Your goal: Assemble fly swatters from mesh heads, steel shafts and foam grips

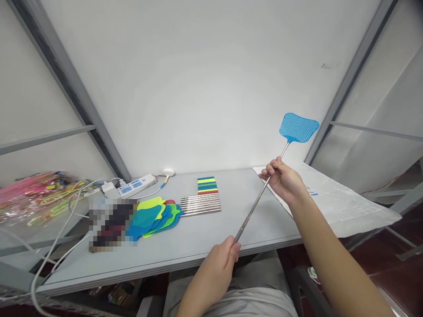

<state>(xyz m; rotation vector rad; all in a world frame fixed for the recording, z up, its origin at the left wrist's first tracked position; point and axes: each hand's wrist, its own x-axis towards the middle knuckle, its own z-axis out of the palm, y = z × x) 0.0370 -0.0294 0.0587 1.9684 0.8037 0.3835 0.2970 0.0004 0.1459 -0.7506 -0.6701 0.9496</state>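
A fly swatter point(299, 128) with a blue mesh head and a thin metal telescopic handle slants across the view, its head up at the right. My left hand point(222, 263) is closed around the lower end of the handle, near the table's front edge. Higher up, just below the blue head, my right hand point(280, 178) grips the shaft between thumb and fingers. On the table to the left, several swatter heads point(155, 218) in blue, green and yellow lie overlapped. Beside them rest metal rods point(201, 204) in a row, with coloured strips point(206, 185) behind.
A grey table point(198, 246) runs along a white wall. At its back left sits a power strip point(137, 186) with cables. A white sheet point(343, 207) covers the right end. Bags of colourful items point(39, 196) lie at far left. Part of the left side is pixelated.
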